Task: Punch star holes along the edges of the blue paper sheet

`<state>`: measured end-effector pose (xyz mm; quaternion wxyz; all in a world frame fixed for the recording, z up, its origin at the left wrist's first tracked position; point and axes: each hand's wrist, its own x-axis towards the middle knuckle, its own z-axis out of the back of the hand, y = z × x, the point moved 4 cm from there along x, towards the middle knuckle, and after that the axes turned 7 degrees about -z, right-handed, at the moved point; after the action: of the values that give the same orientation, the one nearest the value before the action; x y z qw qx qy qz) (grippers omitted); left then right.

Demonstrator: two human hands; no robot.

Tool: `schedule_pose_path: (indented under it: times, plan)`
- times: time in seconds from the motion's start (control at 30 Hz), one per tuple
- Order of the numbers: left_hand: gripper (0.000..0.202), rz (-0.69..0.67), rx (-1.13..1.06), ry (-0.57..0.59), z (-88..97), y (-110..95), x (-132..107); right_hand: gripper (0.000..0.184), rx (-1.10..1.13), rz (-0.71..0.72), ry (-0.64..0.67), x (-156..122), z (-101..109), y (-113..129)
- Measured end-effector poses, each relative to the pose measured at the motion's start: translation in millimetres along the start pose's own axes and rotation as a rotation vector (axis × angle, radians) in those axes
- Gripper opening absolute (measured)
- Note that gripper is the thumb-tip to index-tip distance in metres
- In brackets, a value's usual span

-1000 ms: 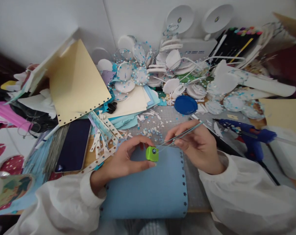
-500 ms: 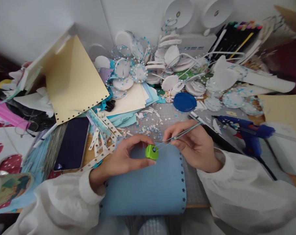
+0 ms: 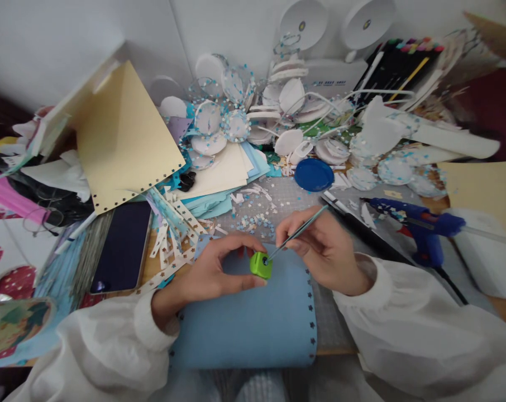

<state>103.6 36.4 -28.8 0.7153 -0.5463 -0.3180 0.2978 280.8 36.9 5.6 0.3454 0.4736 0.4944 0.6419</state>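
Note:
Between thumb and fingers, my left hand (image 3: 219, 268) holds a small bright green craft punch (image 3: 259, 266), its dark round opening facing right. My right hand (image 3: 320, 245) pinches a pair of thin tweezers (image 3: 300, 230), whose tips reach the punch's opening. Whether the tips grip anything there is too small to tell. Beneath both hands lies a sheet of blue paper (image 3: 244, 329) with star-shaped holes along its right edge and partly along its left.
A phone (image 3: 122, 245) and star-punched paper strips (image 3: 175, 268) lie left. Small paper stars (image 3: 257, 215) are scattered behind my hands. A blue lid (image 3: 314, 174) and white discs (image 3: 209, 117) sit farther back. A blue glue gun (image 3: 424, 223) rests right.
The tweezers' tips have closed together and moved onto the punch's opening. My right hand has shifted slightly left. The punch has turned a little in my left hand.

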Motion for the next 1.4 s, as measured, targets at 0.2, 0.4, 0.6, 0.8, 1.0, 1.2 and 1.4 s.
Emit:
schedule_pose_path:
  times: [0.2,0.4,0.6,0.8,1.0,1.2,1.4]
  plan:
    - [0.037,0.010,-0.022,-0.007,0.4,-1,1,0.010,0.061,-0.016,-0.121,0,7,-3]
    - [0.036,0.019,-0.011,0.009,0.7,-1,1,0.011,-0.041,0.000,-0.312,5,20,-11]
    - [0.038,0.026,-0.009,0.000,0.7,0,0,0.006,-0.188,-0.021,-0.211,6,14,-32]
    - [0.038,0.035,-0.030,0.018,0.2,-2,0,0.006,-0.194,-0.033,-0.173,3,15,-39]
    - [0.037,-0.003,-0.094,-0.019,-0.4,0,1,0.007,-0.256,0.060,-0.224,6,15,-25]
    - [0.041,-0.058,-0.183,-0.078,-1.4,2,1,0.007,0.012,0.004,-0.216,2,10,-4]
    - [0.043,-0.112,-0.165,-0.087,-1.6,2,2,0.009,0.112,0.013,-0.084,-5,-5,-2]
